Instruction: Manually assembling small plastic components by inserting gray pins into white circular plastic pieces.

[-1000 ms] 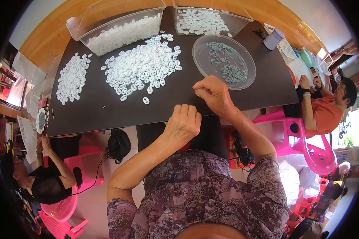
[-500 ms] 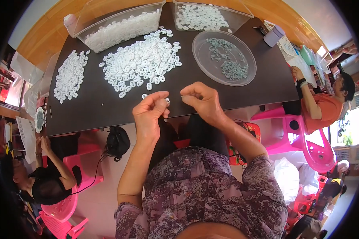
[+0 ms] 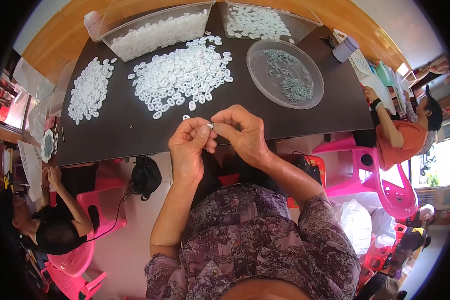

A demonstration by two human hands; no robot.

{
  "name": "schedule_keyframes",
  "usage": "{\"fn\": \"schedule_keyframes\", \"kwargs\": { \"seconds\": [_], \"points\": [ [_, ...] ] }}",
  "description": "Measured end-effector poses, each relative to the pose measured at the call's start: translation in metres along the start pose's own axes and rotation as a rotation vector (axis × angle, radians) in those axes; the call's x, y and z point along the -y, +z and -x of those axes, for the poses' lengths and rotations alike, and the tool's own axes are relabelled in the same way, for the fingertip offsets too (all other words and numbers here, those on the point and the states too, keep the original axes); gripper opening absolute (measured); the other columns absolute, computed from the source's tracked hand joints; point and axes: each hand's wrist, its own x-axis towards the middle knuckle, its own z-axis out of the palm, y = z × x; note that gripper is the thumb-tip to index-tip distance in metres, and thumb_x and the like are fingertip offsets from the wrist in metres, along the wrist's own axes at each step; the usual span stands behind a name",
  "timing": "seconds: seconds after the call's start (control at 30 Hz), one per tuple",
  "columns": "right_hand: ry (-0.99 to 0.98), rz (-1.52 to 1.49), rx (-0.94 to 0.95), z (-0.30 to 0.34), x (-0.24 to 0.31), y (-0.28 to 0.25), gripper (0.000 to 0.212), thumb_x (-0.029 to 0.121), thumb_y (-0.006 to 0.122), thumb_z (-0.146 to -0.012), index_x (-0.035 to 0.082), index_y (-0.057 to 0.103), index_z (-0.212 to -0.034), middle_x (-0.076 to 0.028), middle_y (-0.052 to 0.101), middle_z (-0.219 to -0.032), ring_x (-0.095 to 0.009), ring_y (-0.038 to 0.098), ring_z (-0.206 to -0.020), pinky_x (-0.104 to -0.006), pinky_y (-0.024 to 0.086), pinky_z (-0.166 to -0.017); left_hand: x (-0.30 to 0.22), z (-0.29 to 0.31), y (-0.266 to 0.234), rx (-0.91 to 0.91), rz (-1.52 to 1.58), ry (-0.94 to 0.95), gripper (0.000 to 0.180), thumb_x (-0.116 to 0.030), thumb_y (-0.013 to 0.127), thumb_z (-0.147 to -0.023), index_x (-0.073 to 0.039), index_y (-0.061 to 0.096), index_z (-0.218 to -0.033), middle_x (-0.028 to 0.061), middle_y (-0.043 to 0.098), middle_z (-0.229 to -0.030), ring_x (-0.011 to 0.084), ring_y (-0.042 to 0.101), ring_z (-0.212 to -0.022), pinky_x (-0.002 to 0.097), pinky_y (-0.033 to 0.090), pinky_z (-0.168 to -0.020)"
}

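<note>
Just beyond the table's near edge, my two hands meet at the fingertips. My left hand [image 3: 189, 145] is closed, pinching a small white plastic piece [image 3: 209, 126] between thumb and forefinger. Against that piece my right hand [image 3: 245, 132] is also closed, its thumb and forefinger holding a tiny greyish thing that looks like a small screw, mostly hidden by the fingers. Many more white oval pieces with two holes [image 3: 182, 75] lie heaped ahead of my hands. To the right, a round clear tray [image 3: 257, 82] holds loose grey-green screws [image 3: 296, 89].
Another white heap [image 3: 90, 90] lies at the table's left. Two clear bins, one on the left [image 3: 160, 42] and one on the right [image 3: 257, 22], stand along the back. A lidded cup [image 3: 345, 49] is at the far right. People sit at both sides.
My right hand has moved left, bringing its fingertips from a gap away up against the white piece in my left hand. The view has shifted slightly.
</note>
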Motion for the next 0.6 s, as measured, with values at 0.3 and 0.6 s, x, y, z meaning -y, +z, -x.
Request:
{"fn": "schedule_keyframes", "kwargs": {
  "seconds": [0.3, 0.6],
  "points": [
    [-0.359, 0.285, 0.026, -0.006, 0.000, 0.000, 0.011, -0.003, 0.064, -0.073, 0.004, 0.065, -0.082, -0.006, 0.061, -0.078, -0.018, 0.056, -0.074, -0.0287, 0.045, -0.063, 0.001, 0.000, -0.003, -0.071, -0.026, 0.030, 0.013, -0.002, 0.061, -0.083, 0.004, 0.059, -0.095, 0.0068, 0.060, -0.076, 0.0139, 0.056, -0.062, 0.0243, 0.045, -0.057],
    [-0.304, 0.245, 0.029, -0.001, -0.003, 0.004, 0.012, -0.003, 0.064, -0.074, 0.005, 0.065, -0.083, -0.006, 0.060, -0.078, -0.018, 0.056, -0.074, -0.0282, 0.045, -0.063, 0.002, 0.002, -0.005, -0.044, -0.035, 0.068, 0.011, -0.003, 0.060, -0.085, 0.004, 0.059, -0.093, 0.0063, 0.060, -0.076, 0.0131, 0.056, -0.063, 0.0233, 0.044, -0.056]
  ]
}}
